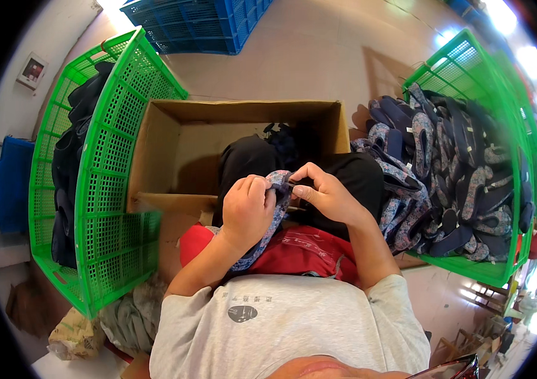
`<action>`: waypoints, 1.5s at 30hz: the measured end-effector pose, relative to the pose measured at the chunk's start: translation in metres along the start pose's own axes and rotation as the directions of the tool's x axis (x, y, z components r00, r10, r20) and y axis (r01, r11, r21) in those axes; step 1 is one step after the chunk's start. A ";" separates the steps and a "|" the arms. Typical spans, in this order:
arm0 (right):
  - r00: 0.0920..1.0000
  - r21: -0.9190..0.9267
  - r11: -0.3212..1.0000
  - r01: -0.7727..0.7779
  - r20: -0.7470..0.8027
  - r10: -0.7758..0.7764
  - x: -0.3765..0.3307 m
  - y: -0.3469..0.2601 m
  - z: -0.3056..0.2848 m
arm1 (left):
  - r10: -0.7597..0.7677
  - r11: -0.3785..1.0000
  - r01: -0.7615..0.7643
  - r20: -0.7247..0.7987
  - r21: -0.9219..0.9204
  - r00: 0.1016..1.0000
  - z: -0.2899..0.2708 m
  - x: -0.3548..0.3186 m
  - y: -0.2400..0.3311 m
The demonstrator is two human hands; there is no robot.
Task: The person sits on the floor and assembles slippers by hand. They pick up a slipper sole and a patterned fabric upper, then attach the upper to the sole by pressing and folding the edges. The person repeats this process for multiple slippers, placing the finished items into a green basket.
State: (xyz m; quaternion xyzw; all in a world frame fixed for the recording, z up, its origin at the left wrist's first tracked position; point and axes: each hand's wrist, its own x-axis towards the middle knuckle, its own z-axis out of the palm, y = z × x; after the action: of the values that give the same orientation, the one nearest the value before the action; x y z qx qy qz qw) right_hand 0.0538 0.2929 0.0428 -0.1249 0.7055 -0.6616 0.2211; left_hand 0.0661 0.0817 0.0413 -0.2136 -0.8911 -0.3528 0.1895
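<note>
Over my lap, my left hand [247, 206] is closed around a floral fabric shoe upper [279, 210] with dark navy parts. Its patterned length hangs below the fist toward a red cloth [293, 250] on my lap. My right hand [327, 193] pinches the upper's top edge between thumb and forefinger, close to the left fingers. A small dark bit shows at those fingertips; whether it is fabric or a tool I cannot make out.
A cardboard box [233, 111] stands open before my knees, dark pieces inside. On the left, a green basket [111, 164] holds dark fabric pieces. Another green basket [455, 66] on the right is heaped with floral and navy uppers [445, 170]. A blue crate [192, 28] stands at the back.
</note>
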 end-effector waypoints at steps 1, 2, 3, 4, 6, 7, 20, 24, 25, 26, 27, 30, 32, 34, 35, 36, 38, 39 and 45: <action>1.000 -0.051 0.999 0.004 0.001 -0.004 0.000 0.001 0.000 | 0.002 1.000 -0.002 -0.014 -0.006 1.000 0.002 -0.001 -0.001; 1.000 -0.101 0.995 0.008 0.003 -0.008 0.001 0.002 -0.001 | 0.002 1.000 -0.003 -0.029 -0.013 1.000 0.004 -0.001 -0.001; 1.000 -0.152 0.988 0.012 0.006 -0.012 0.001 0.002 0.000 | 0.003 1.000 -0.004 -0.045 -0.018 0.999 0.005 -0.001 -0.002; 1.000 -0.183 0.983 0.011 0.005 -0.010 0.002 0.000 0.001 | 0.000 1.000 -0.001 -0.052 -0.022 0.999 0.006 -0.001 -0.002; 1.000 -0.242 0.970 0.008 0.005 -0.007 0.003 -0.004 0.003 | -0.008 1.000 0.006 -0.067 -0.028 0.998 0.007 0.000 -0.003; 1.000 -0.232 0.973 -0.002 0.002 0.003 0.004 -0.004 0.004 | -0.006 1.000 0.005 -0.066 -0.025 0.998 0.007 0.000 -0.003; 0.999 -0.378 0.924 -0.048 -0.018 0.044 0.005 -0.010 0.001 | -0.007 0.997 0.006 -0.020 -0.072 1.000 0.009 -0.001 -0.003; 1.000 -0.431 0.902 -0.023 -0.010 0.020 0.006 -0.012 0.001 | -0.020 0.996 0.020 -0.004 -0.090 1.000 0.009 -0.003 -0.003; 1.000 -0.445 0.895 -0.022 -0.007 0.021 0.007 -0.012 0.000 | -0.018 0.996 0.017 -0.001 -0.093 1.000 0.009 -0.003 -0.003; 1.000 -0.459 0.888 -0.021 -0.004 0.021 0.008 -0.011 -0.001 | -0.015 0.995 0.015 0.003 -0.095 1.000 0.009 -0.002 -0.003; 1.000 -0.473 0.881 -0.019 0.002 0.023 0.008 -0.010 -0.002 | -0.016 0.995 0.016 0.005 -0.097 1.000 0.009 -0.002 -0.004; 1.000 -0.533 0.846 0.025 0.003 -0.028 0.008 -0.011 -0.002 | 0.008 0.994 -0.006 0.018 -0.110 1.000 0.011 -0.002 -0.007; 1.000 -0.534 0.845 0.026 0.015 -0.021 0.009 -0.011 -0.002 | 0.006 0.995 -0.004 0.018 -0.103 1.000 0.011 -0.003 -0.008; 1.000 -0.525 0.851 0.021 0.017 -0.014 0.009 -0.011 -0.003 | 0.005 0.995 -0.003 0.020 -0.098 1.000 0.011 -0.003 -0.008; 1.000 -0.514 0.858 0.015 0.014 -0.009 0.009 -0.010 -0.002 | 0.004 0.995 -0.002 0.021 -0.096 1.000 0.011 -0.003 -0.008; 1.000 -0.504 0.864 0.009 0.011 -0.004 0.009 -0.009 -0.002 | 0.002 0.995 0.000 0.023 -0.095 1.000 0.012 -0.003 -0.008; 1.000 -0.463 0.886 -0.006 0.003 0.009 0.010 -0.004 -0.003 | 0.004 0.995 -0.001 0.026 -0.098 1.000 0.012 -0.004 -0.008; 1.000 -0.442 0.897 -0.013 -0.001 0.014 0.010 -0.003 -0.003 | 0.005 0.995 -0.002 0.028 -0.099 1.000 0.012 -0.004 -0.009; 0.996 -0.236 0.968 -0.080 0.018 0.087 0.009 -0.001 -0.005 | -0.003 0.994 0.007 0.034 -0.113 0.999 0.010 -0.003 -0.008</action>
State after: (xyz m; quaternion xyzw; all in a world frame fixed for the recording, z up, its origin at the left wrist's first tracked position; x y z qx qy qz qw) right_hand 0.0432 0.2925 0.0422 -0.1296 0.7804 -0.5616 0.2424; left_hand 0.0628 0.0830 0.0286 -0.2276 -0.8734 -0.3994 0.1609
